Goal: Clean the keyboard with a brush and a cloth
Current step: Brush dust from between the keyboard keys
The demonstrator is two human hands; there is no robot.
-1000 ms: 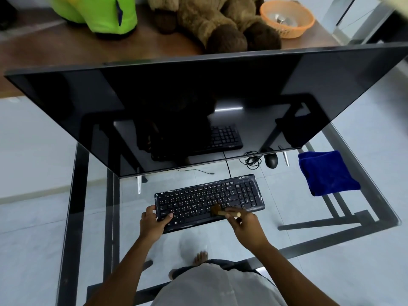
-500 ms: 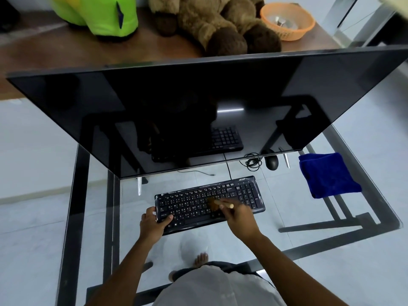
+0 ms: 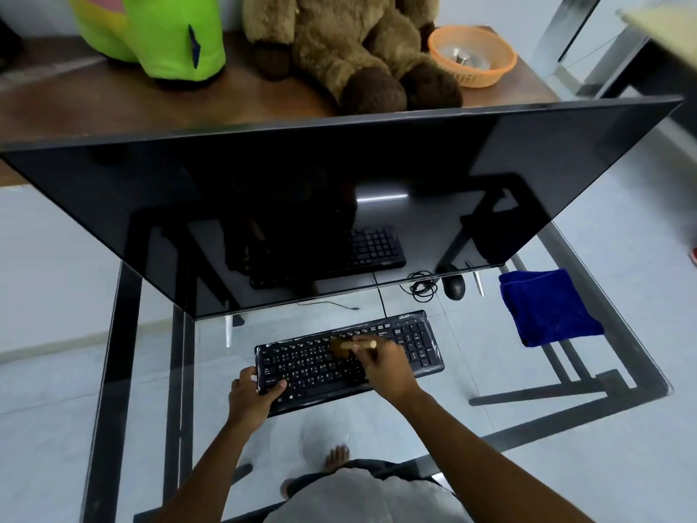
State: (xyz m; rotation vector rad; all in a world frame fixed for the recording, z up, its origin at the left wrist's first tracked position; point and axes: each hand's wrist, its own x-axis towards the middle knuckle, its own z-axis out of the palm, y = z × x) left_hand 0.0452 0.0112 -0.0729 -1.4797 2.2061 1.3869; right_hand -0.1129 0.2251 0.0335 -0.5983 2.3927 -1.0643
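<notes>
Wooden at the handle and brown at the bristles, the brush (image 3: 354,345) is pinched near its far end by the fingertips of the right hand (image 3: 384,368). The handle lies roughly level and the bristles rest on the upper key rows, about mid-way along the keyboard (image 3: 313,366). So light a pinch is the first risk: if a bristle catches between keys, the handle could twist or slip out and drop onto the glass.

The left hand (image 3: 251,394) grips the keyboard's near-left corner, thumb lying on the keys and fingers curled round the edge. That thumb could press keys, though the monitor (image 3: 339,205) just beyond is dark, so it probably does no harm. The bracing matters more. The keyboard lies slightly askew on a smooth glass table (image 3: 637,385), and a hard stroke with the left hand relaxed would likely slide it toward the monitor's base.

Swept dust may simply land on the glass or settle into the number pad at the right, which looks untouched. A glossy film seems to cover the keys; I cannot tell for sure, but bristles could snag it.

The blue cloth (image 3: 547,313) lies folded well to the right, near the table's edge. A careless reach could knock the mouse (image 3: 454,286) or drag its coiled cable (image 3: 424,286).
</notes>
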